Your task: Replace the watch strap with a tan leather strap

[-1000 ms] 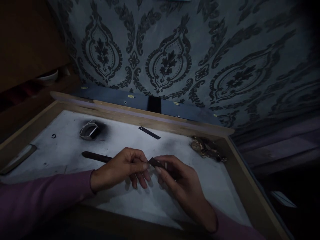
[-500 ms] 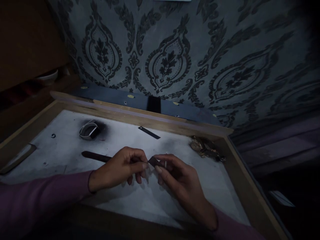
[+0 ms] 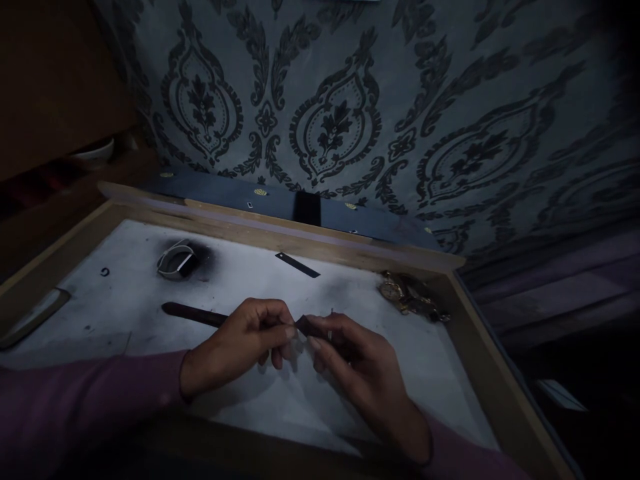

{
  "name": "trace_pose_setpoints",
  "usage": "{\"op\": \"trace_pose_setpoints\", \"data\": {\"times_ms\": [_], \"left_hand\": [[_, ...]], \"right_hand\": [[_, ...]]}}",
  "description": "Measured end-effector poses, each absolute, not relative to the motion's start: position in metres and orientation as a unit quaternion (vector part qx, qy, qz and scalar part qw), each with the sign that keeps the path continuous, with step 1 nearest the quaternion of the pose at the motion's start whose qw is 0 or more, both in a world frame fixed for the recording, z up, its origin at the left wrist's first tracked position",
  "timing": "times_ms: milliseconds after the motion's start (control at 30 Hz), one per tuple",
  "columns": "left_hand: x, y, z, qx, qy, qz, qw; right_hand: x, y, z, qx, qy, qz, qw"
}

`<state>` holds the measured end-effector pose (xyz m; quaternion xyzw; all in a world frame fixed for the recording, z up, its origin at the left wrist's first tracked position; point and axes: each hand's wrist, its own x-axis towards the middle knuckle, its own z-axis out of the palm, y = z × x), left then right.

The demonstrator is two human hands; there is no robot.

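While gripping a small dark strip point(image 3: 304, 327) in the right hand point(image 3: 370, 365), pinching with the left hand point(image 3: 243, 341) at its exposed end.
Mostly covered by the right hand beyond that end; too dim to tell whether also gripped by the left. Hiding one end of a long dark strap point(image 3: 193, 313), left of the strip, behind the left hand.

Dark strip point(image 3: 304, 325) in the right hand point(image 3: 369, 363) — visible face narrower than a moment ago
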<state>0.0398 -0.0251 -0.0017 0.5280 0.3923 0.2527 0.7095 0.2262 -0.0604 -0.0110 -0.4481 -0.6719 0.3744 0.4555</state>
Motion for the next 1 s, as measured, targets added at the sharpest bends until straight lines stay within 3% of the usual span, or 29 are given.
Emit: {"op": "trace_pose_setpoints", "data": {"times_ms": [467, 1000], "left_hand": [[0.040, -0.024, 0.007, 0.526, 0.398, 0.252, 0.709], [0.040, -0.022, 0.006, 0.515, 0.404, 0.251, 0.713]], "right_hand": [[0.226, -0.057, -0.004, -0.486, -0.617, 0.441, 0.433], [0.228, -0.048, -0.008, -0.465, -0.377, 0.681, 0.422]]}}
